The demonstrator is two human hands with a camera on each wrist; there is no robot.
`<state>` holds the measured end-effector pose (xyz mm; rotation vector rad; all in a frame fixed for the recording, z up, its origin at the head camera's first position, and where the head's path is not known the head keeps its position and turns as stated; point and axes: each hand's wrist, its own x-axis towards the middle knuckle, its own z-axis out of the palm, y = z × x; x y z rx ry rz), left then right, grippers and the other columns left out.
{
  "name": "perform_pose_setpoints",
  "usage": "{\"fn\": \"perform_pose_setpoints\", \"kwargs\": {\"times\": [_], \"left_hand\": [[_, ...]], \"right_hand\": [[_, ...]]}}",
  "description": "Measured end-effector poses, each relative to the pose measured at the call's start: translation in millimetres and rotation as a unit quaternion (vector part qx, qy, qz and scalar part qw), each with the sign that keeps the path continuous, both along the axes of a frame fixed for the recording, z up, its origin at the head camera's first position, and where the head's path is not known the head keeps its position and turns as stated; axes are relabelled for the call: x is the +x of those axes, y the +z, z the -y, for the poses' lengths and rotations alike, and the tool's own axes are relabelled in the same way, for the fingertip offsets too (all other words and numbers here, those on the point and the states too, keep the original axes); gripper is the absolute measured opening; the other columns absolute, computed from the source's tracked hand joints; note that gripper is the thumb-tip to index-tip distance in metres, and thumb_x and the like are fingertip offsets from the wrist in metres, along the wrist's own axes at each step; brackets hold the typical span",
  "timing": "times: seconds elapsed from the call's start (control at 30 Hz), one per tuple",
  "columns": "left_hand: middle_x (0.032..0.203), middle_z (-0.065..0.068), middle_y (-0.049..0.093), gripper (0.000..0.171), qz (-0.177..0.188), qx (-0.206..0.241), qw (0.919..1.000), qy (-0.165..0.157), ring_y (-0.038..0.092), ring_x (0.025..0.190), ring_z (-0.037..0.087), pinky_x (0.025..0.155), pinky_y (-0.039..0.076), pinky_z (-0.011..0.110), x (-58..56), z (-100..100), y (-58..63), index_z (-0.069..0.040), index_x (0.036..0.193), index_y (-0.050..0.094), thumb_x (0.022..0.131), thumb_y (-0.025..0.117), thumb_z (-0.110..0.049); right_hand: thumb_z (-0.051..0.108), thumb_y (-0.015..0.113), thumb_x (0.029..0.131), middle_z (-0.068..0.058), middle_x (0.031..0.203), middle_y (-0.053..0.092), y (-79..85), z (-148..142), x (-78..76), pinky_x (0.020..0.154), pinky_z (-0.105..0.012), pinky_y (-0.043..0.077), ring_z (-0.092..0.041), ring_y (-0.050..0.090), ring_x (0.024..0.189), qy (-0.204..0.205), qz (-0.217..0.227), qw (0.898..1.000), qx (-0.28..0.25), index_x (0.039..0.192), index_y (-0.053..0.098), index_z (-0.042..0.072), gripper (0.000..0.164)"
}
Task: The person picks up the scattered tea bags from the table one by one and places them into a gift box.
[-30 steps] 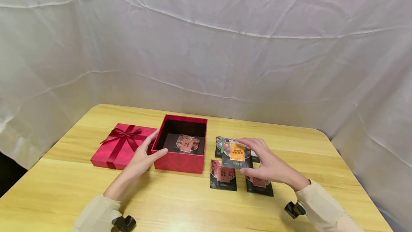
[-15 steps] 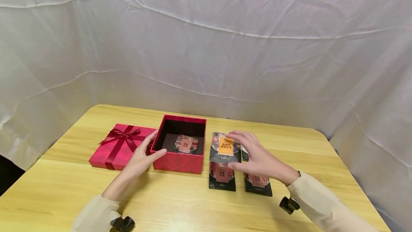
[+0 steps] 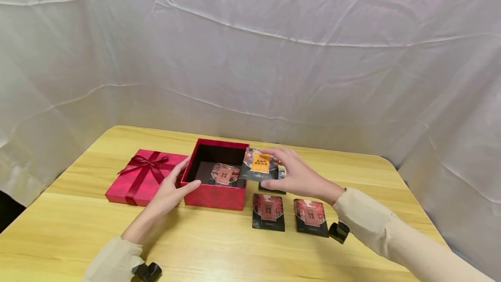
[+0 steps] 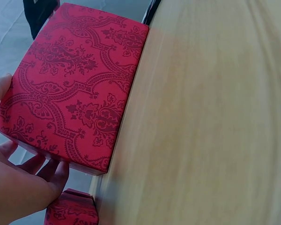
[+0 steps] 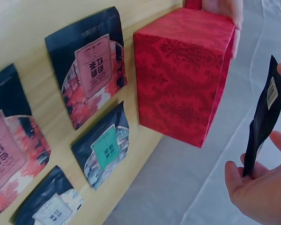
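My left hand (image 3: 169, 193) grips the near left corner of an open red gift box (image 3: 214, 198), thumb at the front rim and fingers along its left side. The box has a dark inside, where a tea sachet with a pink label (image 3: 225, 174) lies. My right hand (image 3: 299, 176) pinches a black tea sachet with an orange label (image 3: 257, 165) by its right edge. That sachet is held up at the box's right rim, overlapping it in the head view. Its dark back with a barcode (image 5: 272, 93) shows in the right wrist view.
Two pink-labelled sachets (image 3: 268, 213) (image 3: 311, 217) lie right of the box. Behind them are a green-labelled sachet (image 5: 106, 147) and a white-labelled one (image 5: 52, 210), largely hidden from the head by my right hand. The red lid with a bow (image 3: 145, 178) lies left of the box.
My right hand has carried the orange-labelled sachet leftward from over the other sachets to the box's right rim, uncovering the pink-labelled ones. My left hand keeps its hold on the box.
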<state>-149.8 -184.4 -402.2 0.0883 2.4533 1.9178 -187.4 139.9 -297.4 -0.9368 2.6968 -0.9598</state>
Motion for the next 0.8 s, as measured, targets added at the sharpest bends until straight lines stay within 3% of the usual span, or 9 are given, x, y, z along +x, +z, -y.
{"fn": "perform_pose_setpoints", "kwargs": {"times": [0.37, 0.8], "left_hand": [[0.152, 0.018, 0.030, 0.079, -0.009, -0.005, 0.9999, 0.002, 0.033, 0.134, 0.036, 0.106, 0.027, 0.056, 1.3, 1, 1.5, -0.015, 0.155, 0.020, 0.092, 0.067, -0.023], [0.151, 0.019, 0.031, 0.080, -0.009, 0.000, 1.0000, -0.001, 0.034, 0.133, 0.036, 0.105, 0.030, 0.053, 1.2, 0, 0.9, -0.014, 0.155, 0.019, 0.092, 0.067, -0.020]], "right_hand": [[0.030, 0.076, 0.079, -0.008, 0.143, 0.039, -2.1, 36, -9.5, 0.095, -0.057, 0.039, -0.025, 0.036, 0.124, -0.002, -0.004, 1.000, 0.010, 0.145, 0.043, 0.017, 0.075], [0.030, 0.077, 0.080, -0.004, 0.141, 0.042, 0.3, 64, -19.4, 0.095, -0.051, 0.039, -0.022, 0.037, 0.122, -0.010, 0.041, 0.999, 0.008, 0.146, 0.042, 0.019, 0.076]]}}
